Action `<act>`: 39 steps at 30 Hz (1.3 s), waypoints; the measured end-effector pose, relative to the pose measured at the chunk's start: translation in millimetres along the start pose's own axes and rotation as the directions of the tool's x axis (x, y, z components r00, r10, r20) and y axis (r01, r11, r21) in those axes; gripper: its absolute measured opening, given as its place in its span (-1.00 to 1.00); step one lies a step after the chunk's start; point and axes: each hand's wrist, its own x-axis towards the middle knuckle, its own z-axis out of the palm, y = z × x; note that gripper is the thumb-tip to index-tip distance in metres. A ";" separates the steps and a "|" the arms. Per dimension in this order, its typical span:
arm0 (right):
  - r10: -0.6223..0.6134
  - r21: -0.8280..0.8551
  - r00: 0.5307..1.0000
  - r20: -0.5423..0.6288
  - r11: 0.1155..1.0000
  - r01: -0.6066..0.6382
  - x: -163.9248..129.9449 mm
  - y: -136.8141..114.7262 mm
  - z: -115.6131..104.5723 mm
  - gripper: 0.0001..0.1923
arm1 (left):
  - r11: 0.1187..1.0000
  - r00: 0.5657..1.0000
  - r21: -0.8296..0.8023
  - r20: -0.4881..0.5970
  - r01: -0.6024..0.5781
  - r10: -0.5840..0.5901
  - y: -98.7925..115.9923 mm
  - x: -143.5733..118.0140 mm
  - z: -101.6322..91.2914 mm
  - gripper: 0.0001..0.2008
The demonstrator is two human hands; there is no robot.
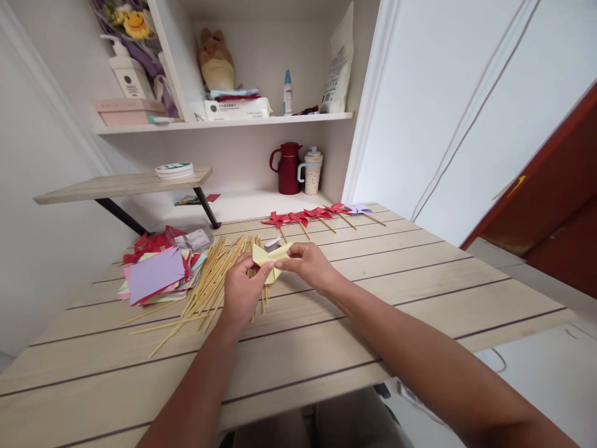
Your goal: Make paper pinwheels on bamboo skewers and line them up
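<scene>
Between my two hands is a yellow paper pinwheel (pixel 270 256), held just above the table with some of its corners folded. My left hand (pixel 243 287) pinches its left side, thumb near the middle. On the other side, my right hand (pixel 308 264) grips the right part between thumb and fingers. Just behind the paper, a small grey object (pixel 272 244) is partly hidden. Many thin wooden sticks (pixel 212 280) lie in a loose pile beside and under my left hand. Farther left sits a stack of coloured paper sheets (pixel 156 275), a purple one on top.
Red pinwheels (pixel 297 218) on sticks and a purple pinwheel (pixel 359 210) lie in a row along the table's back. A clear plastic packet (pixel 193 239) rests behind the paper stack. A raised wooden shelf (pixel 125 185), a red jug (pixel 290 169) and a cup (pixel 313 172) stand behind.
</scene>
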 end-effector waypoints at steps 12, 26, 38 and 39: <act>-0.116 -0.141 0.992 -0.041 0.984 0.109 -0.1 1.9 1.2 -0.74 | 0.989 0.993 -0.097 0.025 0.115 -0.114 -10.4 1.6 2.0 -0.71; -0.200 -0.124 0.977 -0.077 0.974 0.190 -4.2 -9.1 -0.5 -0.77 | 0.997 0.999 0.080 0.037 -0.008 0.005 -12.7 3.8 -1.1 -0.75; -0.228 -0.193 0.971 -0.071 0.958 0.211 -3.0 -3.7 -0.3 -0.79 | 1.000 0.999 0.003 0.032 -0.005 0.005 -17.6 4.0 -1.7 -0.73; -0.230 -0.191 0.971 -0.071 0.958 0.213 -2.9 -3.6 -0.2 -0.80 | 1.000 0.999 -0.013 0.037 0.009 -0.009 -18.5 4.0 -1.9 -0.72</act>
